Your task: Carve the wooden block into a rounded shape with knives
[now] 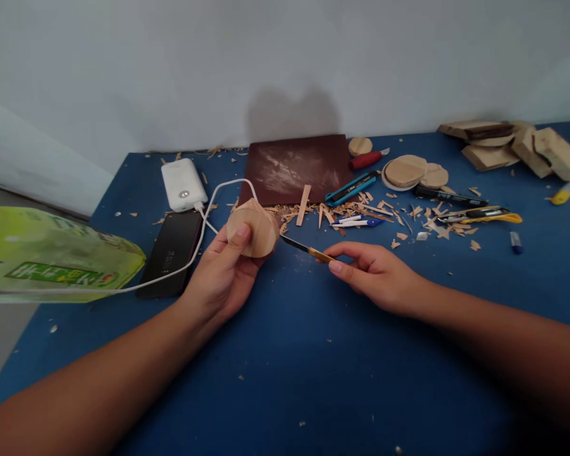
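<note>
My left hand [228,272] grips a round wooden disc [259,234], thumb on its face and fingers behind it. A pointed corner of pale wood shows at the disc's top edge. In my right hand [375,272] is a slim carving knife [319,254] with a light brown handle, held between thumb and fingers. Its dark blade points left, and the tip comes close to the disc's right edge; whether they touch I cannot tell. Wood shavings [304,206] lie just beyond both hands, in front of a dark red sheet [297,168].
On the left are a white power bank [183,183], a phone [168,253], a white cable [194,244] and a green plastic bag [61,256]. Rightward lie a blue cutter [353,189], red-handled knife [367,159], marker [449,196], yellow cutter [484,215], wooden discs [406,170] and wood blocks [515,145].
</note>
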{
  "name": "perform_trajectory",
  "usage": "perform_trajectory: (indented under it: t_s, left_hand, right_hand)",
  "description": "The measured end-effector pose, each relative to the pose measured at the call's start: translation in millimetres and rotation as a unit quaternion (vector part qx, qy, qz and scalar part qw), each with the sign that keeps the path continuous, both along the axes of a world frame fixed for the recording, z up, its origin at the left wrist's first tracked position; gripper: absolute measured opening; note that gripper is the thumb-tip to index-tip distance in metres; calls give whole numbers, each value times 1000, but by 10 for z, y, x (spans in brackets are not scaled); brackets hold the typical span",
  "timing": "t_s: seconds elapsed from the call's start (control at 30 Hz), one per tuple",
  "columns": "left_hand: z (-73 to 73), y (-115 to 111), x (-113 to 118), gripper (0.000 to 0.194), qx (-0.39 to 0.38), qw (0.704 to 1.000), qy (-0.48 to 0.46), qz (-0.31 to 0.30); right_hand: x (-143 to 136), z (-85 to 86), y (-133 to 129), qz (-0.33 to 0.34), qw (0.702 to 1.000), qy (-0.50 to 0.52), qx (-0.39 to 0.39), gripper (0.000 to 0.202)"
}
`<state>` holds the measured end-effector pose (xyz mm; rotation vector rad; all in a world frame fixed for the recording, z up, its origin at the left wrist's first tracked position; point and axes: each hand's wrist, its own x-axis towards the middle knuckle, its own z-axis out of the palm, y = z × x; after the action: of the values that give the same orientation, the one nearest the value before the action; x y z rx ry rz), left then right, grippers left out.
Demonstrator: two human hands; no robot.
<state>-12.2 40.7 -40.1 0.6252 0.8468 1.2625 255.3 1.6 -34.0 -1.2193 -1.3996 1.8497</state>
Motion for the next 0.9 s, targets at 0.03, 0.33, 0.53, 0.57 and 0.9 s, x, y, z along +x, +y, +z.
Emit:
perform_trajectory:
  t_s: [0.03, 0.33, 0.53, 0.57, 0.9]
  left_hand:
    - [-1, -4, 1, 22, 1, 1000, 2, 0]
    - [-25, -21, 1, 32, 16, 999, 34, -18]
    - [-10, -42, 22, 37, 10, 999, 43, -19]
    - [-10, -44, 24, 37, 13, 999, 42, -20]
    - [-4, -47, 13, 30, -4, 999, 45, -17]
  right_hand:
    - [3, 7, 0, 0, 1000, -2, -1, 33]
    - [18, -19, 1, 2, 1000, -25, -2, 33]
    - [35, -57, 6, 8, 999, -35, 1, 33]
    - [36, -57, 6, 7, 999, -40, 2, 33]
    - [31, 7, 17, 0, 998, -54, 18, 48]
